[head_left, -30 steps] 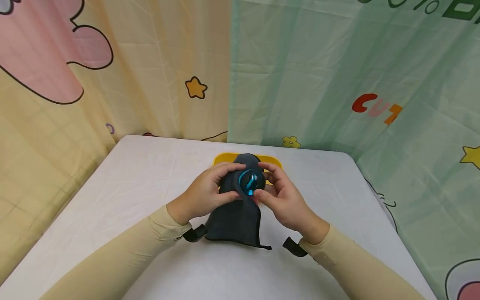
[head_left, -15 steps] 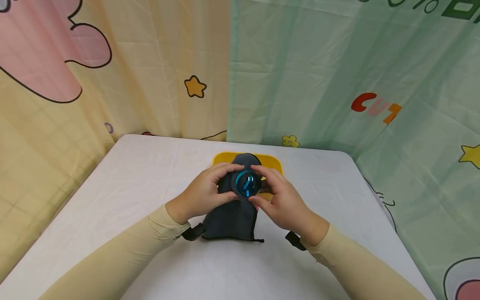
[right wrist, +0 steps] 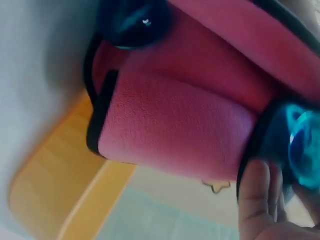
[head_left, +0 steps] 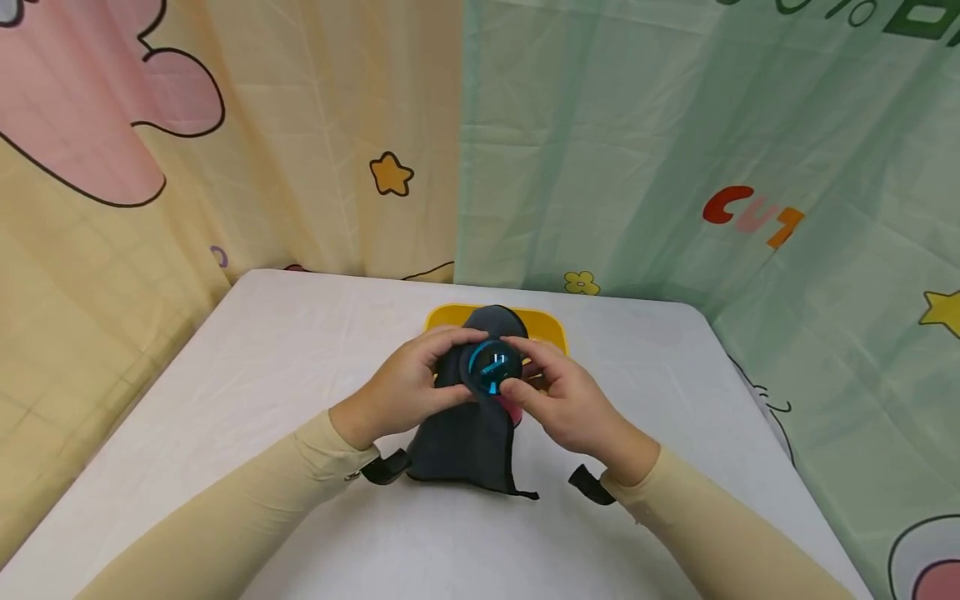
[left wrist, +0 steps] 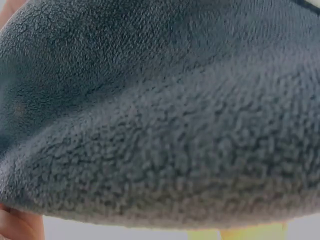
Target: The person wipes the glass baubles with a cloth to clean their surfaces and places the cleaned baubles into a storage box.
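A dark grey fleece piece (head_left: 465, 450) with black edging hangs between both hands, a clear blue dome (head_left: 495, 367) bulging through it. My left hand (head_left: 401, 383) grips the fabric on the dome's left side, fingers above and thumb below. From the right, my right hand (head_left: 581, 408) holds the dome's edge, its thumb over the lower rim. In the right wrist view, pink lining (right wrist: 175, 125) shows inside, with a second dark blue dome (right wrist: 135, 20) at the upper left. Grey fleece fills most of the left wrist view and hides most of the left hand.
Behind the fleece on the white-covered table (head_left: 315, 333) sits a yellow tray (head_left: 546, 327), partly hidden. Dark straps (head_left: 592, 485) stick out below both wrists. Printed curtains (head_left: 600, 150) hang behind and beside the table.
The dome has shifted slightly left. My right thumb slid down off the dome, then came back onto its lower edge. The fleece's lower hem rose, then dropped again.
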Action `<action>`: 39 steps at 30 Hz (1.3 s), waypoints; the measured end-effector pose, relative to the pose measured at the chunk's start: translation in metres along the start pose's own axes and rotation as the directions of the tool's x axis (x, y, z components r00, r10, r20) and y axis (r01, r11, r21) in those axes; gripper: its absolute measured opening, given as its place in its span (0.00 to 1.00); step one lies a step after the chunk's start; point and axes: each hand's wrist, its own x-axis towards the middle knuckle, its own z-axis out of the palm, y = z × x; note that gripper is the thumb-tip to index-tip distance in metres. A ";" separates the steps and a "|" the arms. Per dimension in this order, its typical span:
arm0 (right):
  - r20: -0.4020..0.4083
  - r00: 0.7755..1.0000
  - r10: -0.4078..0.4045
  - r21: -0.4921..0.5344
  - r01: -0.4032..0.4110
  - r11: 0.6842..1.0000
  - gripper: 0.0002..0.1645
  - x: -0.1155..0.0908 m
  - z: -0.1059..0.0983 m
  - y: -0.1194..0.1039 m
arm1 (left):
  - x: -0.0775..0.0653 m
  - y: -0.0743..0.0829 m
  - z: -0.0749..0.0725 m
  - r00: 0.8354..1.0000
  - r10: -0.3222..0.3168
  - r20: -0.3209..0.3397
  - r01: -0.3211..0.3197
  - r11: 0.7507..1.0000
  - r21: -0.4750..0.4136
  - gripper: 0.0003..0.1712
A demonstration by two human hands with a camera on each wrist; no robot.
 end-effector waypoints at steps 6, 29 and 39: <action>-0.034 0.982 -0.183 -0.247 0.169 0.954 0.41 0.000 0.002 -0.003 | 0.003 -0.002 -0.001 1.000 0.007 0.000 -0.007 1.000 0.022 0.36; -0.110 0.993 -0.039 -0.144 0.023 0.989 0.36 0.000 0.013 -0.002 | 0.000 -0.004 0.001 1.000 0.007 -0.011 -0.006 0.999 0.054 0.35; 0.064 0.987 -0.144 -0.400 0.158 0.903 0.44 -0.001 0.003 0.000 | 0.000 -0.003 -0.002 1.000 0.010 0.004 -0.010 0.997 0.072 0.35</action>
